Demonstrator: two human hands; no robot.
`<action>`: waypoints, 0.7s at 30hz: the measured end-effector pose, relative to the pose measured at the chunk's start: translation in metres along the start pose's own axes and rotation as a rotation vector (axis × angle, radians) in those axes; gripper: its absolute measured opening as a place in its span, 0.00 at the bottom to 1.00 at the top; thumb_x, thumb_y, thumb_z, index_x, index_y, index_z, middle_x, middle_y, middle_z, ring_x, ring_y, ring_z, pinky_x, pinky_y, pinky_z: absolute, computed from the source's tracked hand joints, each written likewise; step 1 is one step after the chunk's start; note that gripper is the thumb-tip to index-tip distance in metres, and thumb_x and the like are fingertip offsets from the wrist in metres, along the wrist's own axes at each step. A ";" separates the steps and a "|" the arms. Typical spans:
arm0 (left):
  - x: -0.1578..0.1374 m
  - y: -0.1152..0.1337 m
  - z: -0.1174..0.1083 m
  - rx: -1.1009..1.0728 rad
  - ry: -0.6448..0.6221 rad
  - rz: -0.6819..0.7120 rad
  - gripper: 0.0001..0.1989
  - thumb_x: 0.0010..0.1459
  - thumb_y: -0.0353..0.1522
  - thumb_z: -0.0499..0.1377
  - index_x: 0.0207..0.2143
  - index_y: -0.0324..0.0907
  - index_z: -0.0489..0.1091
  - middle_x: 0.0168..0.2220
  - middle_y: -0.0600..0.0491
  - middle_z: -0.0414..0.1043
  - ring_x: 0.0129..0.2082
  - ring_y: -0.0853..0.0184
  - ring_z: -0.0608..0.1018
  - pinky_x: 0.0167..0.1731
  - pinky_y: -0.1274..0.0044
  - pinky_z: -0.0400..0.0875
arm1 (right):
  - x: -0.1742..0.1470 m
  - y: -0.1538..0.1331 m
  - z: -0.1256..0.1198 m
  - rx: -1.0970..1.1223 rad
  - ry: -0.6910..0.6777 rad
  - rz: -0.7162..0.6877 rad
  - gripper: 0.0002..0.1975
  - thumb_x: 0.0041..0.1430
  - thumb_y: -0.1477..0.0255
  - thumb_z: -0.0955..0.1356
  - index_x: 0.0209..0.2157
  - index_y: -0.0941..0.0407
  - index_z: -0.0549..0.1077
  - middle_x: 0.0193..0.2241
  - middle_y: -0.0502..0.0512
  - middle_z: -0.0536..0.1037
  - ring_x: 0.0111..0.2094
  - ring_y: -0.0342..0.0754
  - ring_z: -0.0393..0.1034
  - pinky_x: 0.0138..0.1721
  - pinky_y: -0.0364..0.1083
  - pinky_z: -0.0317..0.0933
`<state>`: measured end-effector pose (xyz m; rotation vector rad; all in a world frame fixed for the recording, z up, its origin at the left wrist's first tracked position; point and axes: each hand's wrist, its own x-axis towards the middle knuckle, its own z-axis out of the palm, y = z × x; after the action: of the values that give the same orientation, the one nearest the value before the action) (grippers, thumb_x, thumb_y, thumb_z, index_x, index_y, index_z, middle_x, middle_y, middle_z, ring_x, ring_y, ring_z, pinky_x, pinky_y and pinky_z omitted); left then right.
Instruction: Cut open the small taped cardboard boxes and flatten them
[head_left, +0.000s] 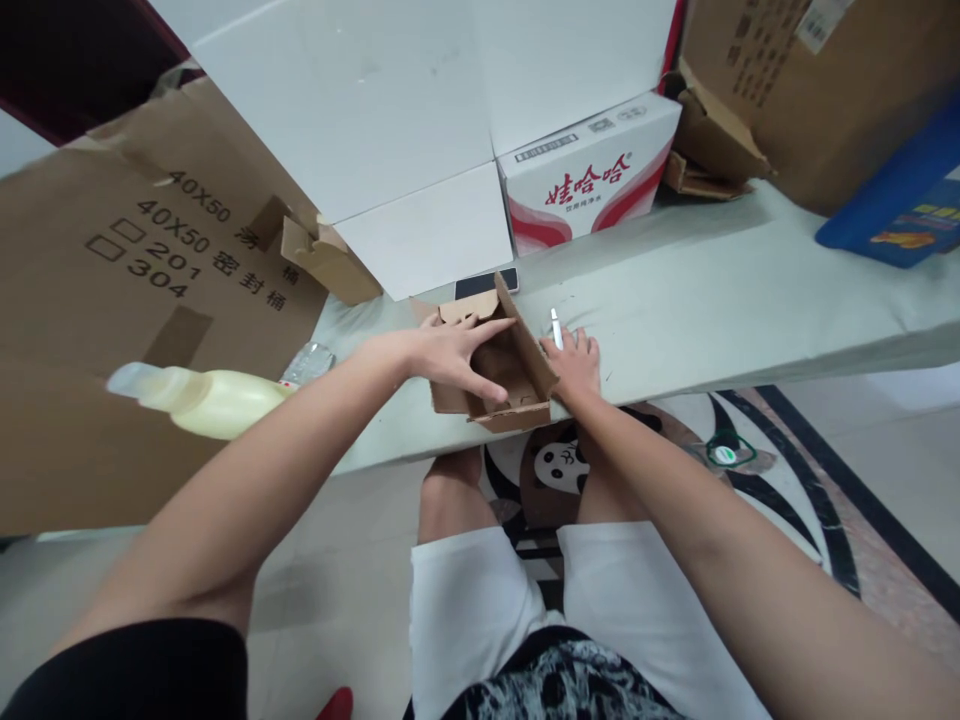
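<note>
A small brown cardboard box [517,375] stands at the front edge of the cloth-covered bench, its top open and its flaps raised. My left hand [459,355] reaches over it with fingers spread; the thumb is over the inside and the fingertips are at the back and right walls. To the right of the box, my right hand [577,362] rests low on the bench with its fingers apart. A slim white pen-like object [556,328] lies at its thumb and index finger, its near end hidden by them.
Behind the box lies a dark phone-like object [486,284]. A pale yellow bottle [225,400] and a clear plastic packet [309,362] are at left. A white-and-red carton [589,175], large cardboard boxes [97,330] and a blue container [892,205] surround the bench [720,300].
</note>
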<state>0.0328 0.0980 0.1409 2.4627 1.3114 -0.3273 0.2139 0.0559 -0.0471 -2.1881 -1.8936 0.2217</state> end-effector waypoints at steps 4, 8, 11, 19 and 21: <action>0.006 -0.001 0.007 0.062 -0.189 0.068 0.65 0.30 0.56 0.71 0.70 0.58 0.47 0.74 0.43 0.41 0.71 0.39 0.53 0.66 0.49 0.46 | 0.000 -0.001 -0.006 0.002 -0.050 0.005 0.25 0.67 0.68 0.56 0.62 0.54 0.68 0.68 0.64 0.60 0.68 0.69 0.49 0.63 0.64 0.44; 0.008 -0.002 0.006 0.083 -0.195 0.071 0.65 0.36 0.59 0.67 0.72 0.60 0.39 0.75 0.45 0.33 0.72 0.38 0.48 0.66 0.46 0.41 | 0.001 0.000 -0.005 -0.005 -0.076 0.019 0.26 0.67 0.68 0.56 0.64 0.55 0.65 0.69 0.63 0.59 0.69 0.68 0.48 0.64 0.64 0.43; 0.007 0.002 0.003 0.085 -0.306 0.099 0.65 0.40 0.61 0.64 0.72 0.59 0.30 0.75 0.45 0.25 0.72 0.38 0.45 0.66 0.46 0.40 | 0.003 0.002 0.001 -0.001 -0.040 0.015 0.26 0.67 0.69 0.56 0.63 0.54 0.66 0.68 0.64 0.61 0.69 0.68 0.50 0.64 0.65 0.45; 0.007 0.008 0.008 0.107 -0.404 0.096 0.74 0.31 0.55 0.71 0.71 0.60 0.26 0.74 0.44 0.17 0.70 0.29 0.42 0.62 0.40 0.40 | 0.005 0.004 0.008 0.019 0.018 0.008 0.25 0.68 0.70 0.56 0.63 0.56 0.67 0.67 0.65 0.62 0.68 0.68 0.51 0.64 0.64 0.47; 0.006 0.006 0.011 0.104 -0.391 0.114 0.74 0.31 0.54 0.71 0.71 0.59 0.26 0.74 0.44 0.18 0.70 0.29 0.42 0.62 0.40 0.41 | 0.005 0.004 0.008 0.015 0.027 0.003 0.25 0.68 0.70 0.56 0.62 0.56 0.68 0.67 0.65 0.62 0.68 0.68 0.52 0.64 0.65 0.47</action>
<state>0.0405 0.0955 0.1295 2.3814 1.0085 -0.8184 0.2162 0.0608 -0.0560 -2.1728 -1.8685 0.2054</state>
